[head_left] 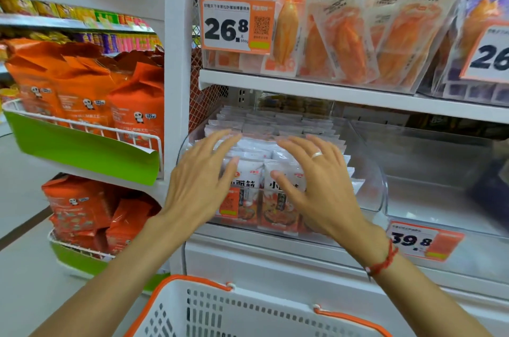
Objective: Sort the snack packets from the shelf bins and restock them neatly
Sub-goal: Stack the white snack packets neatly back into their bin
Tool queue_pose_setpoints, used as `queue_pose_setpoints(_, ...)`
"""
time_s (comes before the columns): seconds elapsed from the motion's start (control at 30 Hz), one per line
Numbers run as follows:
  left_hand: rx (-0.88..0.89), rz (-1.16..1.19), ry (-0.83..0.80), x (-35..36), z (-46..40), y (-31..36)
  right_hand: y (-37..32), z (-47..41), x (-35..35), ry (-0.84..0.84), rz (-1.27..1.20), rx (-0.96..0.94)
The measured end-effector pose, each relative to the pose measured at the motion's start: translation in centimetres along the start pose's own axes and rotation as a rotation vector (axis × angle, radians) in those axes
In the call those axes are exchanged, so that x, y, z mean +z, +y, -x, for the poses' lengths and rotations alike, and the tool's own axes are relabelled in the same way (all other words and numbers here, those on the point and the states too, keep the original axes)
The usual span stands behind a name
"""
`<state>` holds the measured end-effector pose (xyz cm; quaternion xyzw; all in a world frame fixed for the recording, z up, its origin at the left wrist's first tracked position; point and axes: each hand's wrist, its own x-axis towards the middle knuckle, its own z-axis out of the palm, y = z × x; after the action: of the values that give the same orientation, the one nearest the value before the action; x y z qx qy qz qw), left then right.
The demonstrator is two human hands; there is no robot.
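Small white and orange snack packets (254,168) stand in rows inside a clear plastic shelf bin (370,171) at the middle of the head view. My left hand (201,179) lies flat over the left side of the rows, fingers straight, thumb against a front packet. My right hand (316,182), with a ring and a red wrist cord, spreads over the right side, its thumb touching a front packet. Neither hand grips a packet. The packets under both palms are hidden.
A white basket with orange handles (220,309) sits below my arms. The clear bin to the right (440,171) holds little. Above, orange crab-stick packets (344,33) fill the upper shelf behind a 26.8 price tag (237,25). Orange bags (82,94) hang in green-fronted racks at left.
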<state>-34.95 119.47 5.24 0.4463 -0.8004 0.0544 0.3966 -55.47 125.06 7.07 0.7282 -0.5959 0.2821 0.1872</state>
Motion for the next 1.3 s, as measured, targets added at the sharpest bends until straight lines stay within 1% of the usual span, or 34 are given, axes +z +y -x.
queue_pose_setpoints(0.07, 0.033, -0.059, -0.124, 1.4, 0.0, -0.1, 1.2, 0.7, 0.3, -0.07, 0.12, 0.089)
queue_pose_setpoints(0.1, 0.044, -0.087, -0.149, 1.9, 0.0, 0.0, 1.5, 1.0, 0.5, -0.115, 0.161, 0.096)
queue_pose_setpoints(0.17, 0.05, -0.129, -0.136, 2.5, 0.1, 0.1, 1.4, 0.9, 1.0, -0.159, 0.198, 0.078)
queue_pose_setpoints(0.4, 0.04, -0.147, -0.181, 2.3, 0.0, 0.5, 0.9, 0.7, 0.8, -0.171, 0.175, 0.063)
queue_pose_setpoints(0.47, 0.032, -0.124, -0.14, 1.8, 0.3, 0.8, 0.5, 1.1, 0.4, -0.062, 0.134, 0.035)
queue_pose_setpoints(0.57, 0.036, -0.063, 0.024, 0.7, 2.8, 1.2, -0.8, 3.1, 0.3, 0.185, 0.006, -0.1)
queue_pose_setpoints(0.63, -0.042, -0.016, 0.125, 0.3, 6.4, 1.1, -2.0, 5.8, 1.2, 0.226, -0.128, -0.168)
queue_pose_setpoints(0.67, -0.103, -0.009, 0.153, 0.3, 8.6, 0.8, -2.4, 7.4, 2.2, 0.194, -0.182, -0.189)
queue_pose_setpoints(0.73, -0.239, -0.025, 0.137, 1.0, 13.7, -0.5, -2.9, 11.0, 5.4, 0.046, -0.238, -0.209)
queue_pose_setpoints(0.83, -0.491, -0.11, 0.006, 3.0, 21.4, -3.0, -3.8, 17.1, 11.7, -0.213, -0.28, -0.174)
queue_pose_setpoints(0.9, -0.609, -0.181, -0.113, 4.0, 25.7, -4.2, -5.1, 21.3, 15.8, -0.374, -0.301, -0.135)
queue_pose_setpoints(1.0, -0.718, -0.207, -0.235, 5.2, 29.9, -5.4, -6.9, 26.8, 20.9, -0.639, -0.313, -0.062)
queue_pose_setpoints(1.07, -0.726, -0.256, -0.307, 5.8, 31.5, -5.6, -7.9, 28.9, 23.8, -0.77, -0.298, -0.014)
queue_pose_setpoints(1.13, -0.714, -0.349, -0.335, 6.4, 32.0, -5.4, -9.0, 29.6, 26.5, -0.751, -0.256, -0.022)
queue_pose_setpoints(1.17, -0.719, -0.386, -0.335, 6.7, 32.0, -5.2, -9.5, 29.5, 27.7, -0.752, -0.195, -0.024)
queue_pose_setpoints(1.3, -0.755, -0.447, -0.305, 7.1, 31.7, -4.6, -11.0, 29.3, 31.4, -0.79, -0.081, -0.05)
